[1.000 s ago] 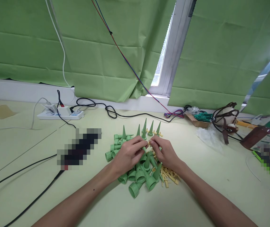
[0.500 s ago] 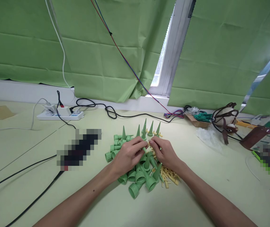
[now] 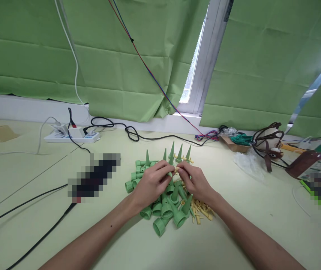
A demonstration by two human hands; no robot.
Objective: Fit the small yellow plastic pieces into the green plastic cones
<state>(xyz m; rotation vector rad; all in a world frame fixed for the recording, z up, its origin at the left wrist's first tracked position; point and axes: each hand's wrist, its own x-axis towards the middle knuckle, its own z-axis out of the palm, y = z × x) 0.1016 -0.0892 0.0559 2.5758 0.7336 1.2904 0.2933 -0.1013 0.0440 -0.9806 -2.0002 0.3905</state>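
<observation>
Both hands meet over a heap of green plastic cone spikes (image 3: 166,210) on the pale table (image 3: 233,232). My left hand (image 3: 150,183) is closed around one green cone spike (image 3: 171,175). My right hand (image 3: 195,182) pinches a small yellow plug (image 3: 176,169) at that spike's side. Three finished green spikes (image 3: 179,153) stand upright just beyond my fingers. A pile of loose yellow plugs (image 3: 201,210) lies under my right wrist.
A white power strip (image 3: 72,135) with plugs sits at the back left, with black cables (image 3: 36,198) running across the table. A brown strap bundle (image 3: 269,144), a clear bag (image 3: 246,161) and boxes lie at the right. Green curtains (image 3: 121,67) hang behind.
Both hands have lifted the spike and plug slightly toward the far side; otherwise almost nothing has moved.
</observation>
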